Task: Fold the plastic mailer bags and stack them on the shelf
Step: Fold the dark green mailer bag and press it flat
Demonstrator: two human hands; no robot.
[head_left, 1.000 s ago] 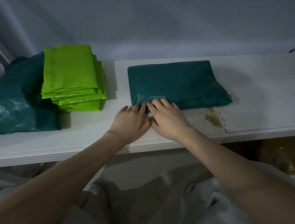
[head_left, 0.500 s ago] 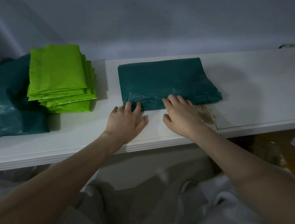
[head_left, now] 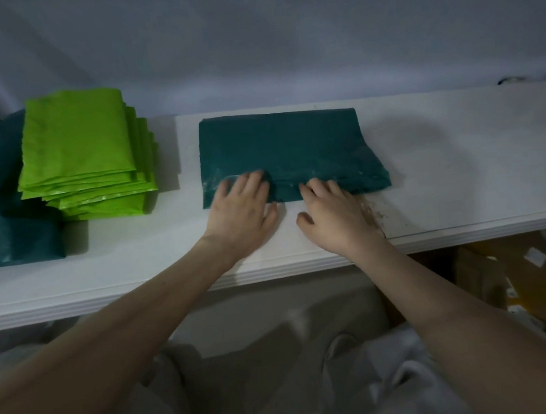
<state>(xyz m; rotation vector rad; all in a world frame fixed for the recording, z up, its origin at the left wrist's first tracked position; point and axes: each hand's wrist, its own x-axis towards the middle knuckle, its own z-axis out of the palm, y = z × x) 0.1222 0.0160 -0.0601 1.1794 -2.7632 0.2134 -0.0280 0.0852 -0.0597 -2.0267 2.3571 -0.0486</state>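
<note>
Pressing down on the near edge of the dark green bag [head_left: 288,149], lying flat on the white shelf [head_left: 460,170] about in the middle. Looking like the smoothing step of a fold, with the bag already folded into a wide block. Resting the left hand [head_left: 240,211] on the bag's near left corner, fingers [head_left: 253,183] lying fairly straight and close together, holding nothing. Touching the near edge with the right hand [head_left: 335,218] too, fingers a little bent, tips on the plastic, not gripping it so far as can be seen. Probably needing one more fold next, or a lift over to a pile; calling for a firm push along the crease first, since slippery plastic likes springing back open. Showing a shiny, crinkled patch near the left hand and thin layered edges along the front. Sitting well apart from the pile of bright green bags [head_left: 82,157], stacked neatly to the left. Lying beside those, more dark green plastic [head_left: 1,210], loose and lumpy, maybe waiting for folding.
</note>
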